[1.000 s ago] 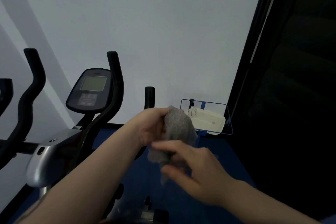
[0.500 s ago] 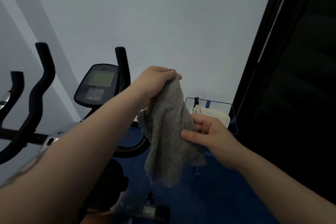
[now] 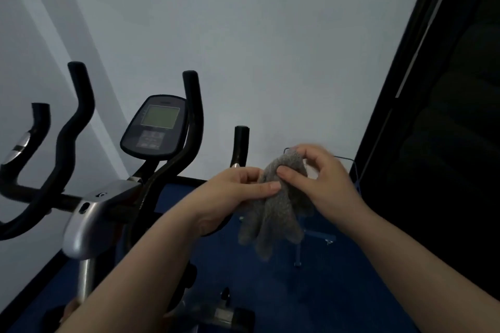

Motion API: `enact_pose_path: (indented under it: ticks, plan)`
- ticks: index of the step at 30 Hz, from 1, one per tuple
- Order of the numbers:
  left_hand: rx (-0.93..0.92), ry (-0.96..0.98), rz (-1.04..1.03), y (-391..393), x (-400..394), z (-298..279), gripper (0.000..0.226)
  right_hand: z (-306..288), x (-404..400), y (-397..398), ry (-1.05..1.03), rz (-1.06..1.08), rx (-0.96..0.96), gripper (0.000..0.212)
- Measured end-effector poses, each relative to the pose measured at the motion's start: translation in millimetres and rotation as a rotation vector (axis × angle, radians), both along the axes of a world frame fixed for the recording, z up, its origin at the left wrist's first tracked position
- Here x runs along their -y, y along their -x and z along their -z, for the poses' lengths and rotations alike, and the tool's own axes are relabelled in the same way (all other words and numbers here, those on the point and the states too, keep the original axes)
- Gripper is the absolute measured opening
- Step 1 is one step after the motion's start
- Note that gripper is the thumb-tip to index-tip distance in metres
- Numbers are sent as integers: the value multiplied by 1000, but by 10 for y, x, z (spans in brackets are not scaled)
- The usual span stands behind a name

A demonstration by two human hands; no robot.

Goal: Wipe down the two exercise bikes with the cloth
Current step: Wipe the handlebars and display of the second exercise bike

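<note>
A grey cloth (image 3: 273, 213) hangs bunched in mid-air at centre right. My left hand (image 3: 232, 192) pinches its left side and my right hand (image 3: 322, 176) grips its top fold. To the left stands an exercise bike (image 3: 89, 213) with a silver housing, a dark console (image 3: 157, 127) with a greenish screen, and black curved handlebars (image 3: 193, 116). Part of a second bike's handlebar (image 3: 29, 138) shows at the far left edge. Both hands are to the right of the bikes and do not touch them.
A pale wall is behind the bikes. A blue wire rack (image 3: 313, 235) stands on the blue floor behind the cloth, mostly hidden by my hands. A dark window or doorway (image 3: 446, 130) fills the right side.
My left hand has dropped from its raised position, and my right hand has moved up to the top of the cloth. The cloth is now gathered into a tighter bunch between both hands.
</note>
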State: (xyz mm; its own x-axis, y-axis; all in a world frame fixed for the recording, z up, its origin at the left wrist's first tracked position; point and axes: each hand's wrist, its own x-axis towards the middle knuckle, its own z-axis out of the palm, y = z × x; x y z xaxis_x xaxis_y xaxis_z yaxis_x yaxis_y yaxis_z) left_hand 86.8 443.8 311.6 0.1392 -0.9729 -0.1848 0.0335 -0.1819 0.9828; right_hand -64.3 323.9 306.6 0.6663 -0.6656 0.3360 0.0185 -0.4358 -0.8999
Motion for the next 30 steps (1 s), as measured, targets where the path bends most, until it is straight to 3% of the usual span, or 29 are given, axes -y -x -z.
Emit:
enact_pose_path:
  ticks: [2, 3, 7, 9, 12, 14, 16, 19, 21, 25, 28, 30]
  plan:
    - [-50, -22, -32, -19, -55, 36, 44, 132, -36, -50, -275, -162, -6, 25]
    - [4, -29, -81, -31, -96, 60, 38, 193, -54, -85, -305, -184, -54, 26]
    - [469, -40, -482, -215, -299, 237, 21, 191, 11, -287, 0, -17, -255, 18]
    - [595, -9, -681, -346, -436, 311, 14, 32, 45, -433, 132, 66, -176, 16]
    - [713, -34, -841, -472, -634, 420, 5, -197, 58, -673, 488, 147, -8, 18]
    - [761, -74, -881, -468, -742, 498, 6, -227, 18, -835, 719, 72, -50, 23]
    - [871, -98, -888, -423, -809, 559, 8, -115, -53, -940, 843, -122, -240, 24]
    - [1022, -70, -942, -370, -854, 586, 11, 113, -28, -993, 800, -287, -459, 27]
    - [1058, -62, -990, -354, -852, 581, 11, 98, 67, -1031, 857, -241, -450, 26]
    - [1198, -114, -968, -342, -778, 602, 10, 124, 127, -1275, 1479, -314, -379, 24]
    - [1336, -179, -912, -304, -734, 644, 6, 171, 345, -1355, 1533, -434, -418, 39]
    - [1382, -200, -921, -294, -731, 672, 4, 224, 488, -1361, 1457, -344, -303, 37]
